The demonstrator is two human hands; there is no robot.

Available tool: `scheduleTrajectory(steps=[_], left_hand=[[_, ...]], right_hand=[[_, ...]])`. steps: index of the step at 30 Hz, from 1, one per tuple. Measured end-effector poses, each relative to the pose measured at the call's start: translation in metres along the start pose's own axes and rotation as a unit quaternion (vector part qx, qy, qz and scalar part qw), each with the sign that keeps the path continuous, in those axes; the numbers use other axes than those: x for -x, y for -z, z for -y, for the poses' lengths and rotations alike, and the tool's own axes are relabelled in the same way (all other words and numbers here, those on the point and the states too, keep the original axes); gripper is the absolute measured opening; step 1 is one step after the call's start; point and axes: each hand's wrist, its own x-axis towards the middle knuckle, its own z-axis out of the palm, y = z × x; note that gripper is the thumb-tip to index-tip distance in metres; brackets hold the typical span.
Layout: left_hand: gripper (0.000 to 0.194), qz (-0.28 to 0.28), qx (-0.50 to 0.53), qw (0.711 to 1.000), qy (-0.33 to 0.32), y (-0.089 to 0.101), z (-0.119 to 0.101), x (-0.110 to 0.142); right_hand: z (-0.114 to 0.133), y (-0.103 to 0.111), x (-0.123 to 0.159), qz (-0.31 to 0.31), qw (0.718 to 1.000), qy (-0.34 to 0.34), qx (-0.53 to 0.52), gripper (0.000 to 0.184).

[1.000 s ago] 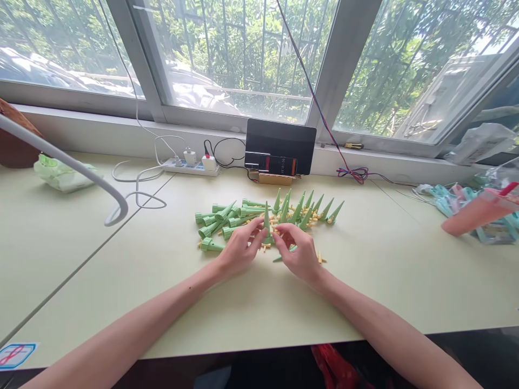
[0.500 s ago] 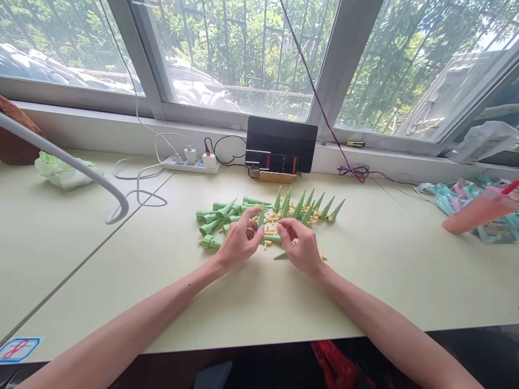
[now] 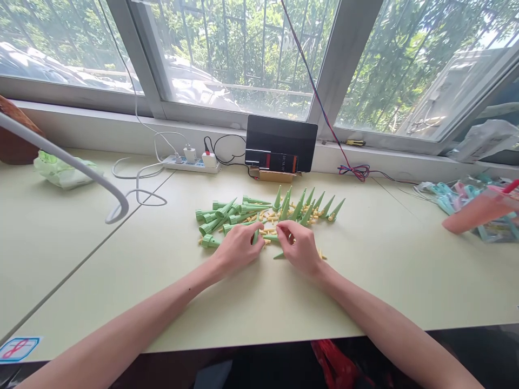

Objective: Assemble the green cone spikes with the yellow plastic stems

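My left hand (image 3: 239, 246) is closed around a green watering spike (image 3: 257, 232), whose lower end is hidden by the fingers. To its right, my right hand (image 3: 300, 243) has thumb and forefinger pinched together; anything between them is too small to make out. Beneath and between the hands lie loose yellow T-shaped pieces (image 3: 271, 231). A pile of green spikes (image 3: 219, 216) with ribbed caps rests left of and beyond my left hand. Past my right hand, several green spikes (image 3: 299, 205) stand point up, with yellow pieces at their bases. One spike's green tip (image 3: 279, 255) pokes out beside my right hand.
A black tablet (image 3: 281, 138) with a phone (image 3: 279, 162) before it stands by the window. A power strip (image 3: 194, 165) with cables lies left of it. A white curved bar (image 3: 77, 167) crosses the left side. A pink cup (image 3: 478, 210) and plastic bags sit right.
My left hand has opened, shifted its hold on the spike and closed again, bringing the spike lower and slightly left. My right hand has drawn slightly away from the spike, still pinched.
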Motion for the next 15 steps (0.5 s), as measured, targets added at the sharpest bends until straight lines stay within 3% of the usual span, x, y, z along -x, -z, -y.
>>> scheduleTrajectory(steps=[9, 15], left_hand=[[0.026, 0.008, -0.032, 0.999, 0.016, 0.0027, 0.0007, -0.0012], [0.017, 0.028, -0.026, 0.999, 0.008, 0.0037, -0.0021, -0.0014]], right_hand=[[-0.001, -0.0028, 0.0044, 0.042, 0.999, -0.002, 0.006, 0.015], [-0.0003, -0.0016, 0.0032, 0.069, 0.998, -0.001, 0.007, 0.015]])
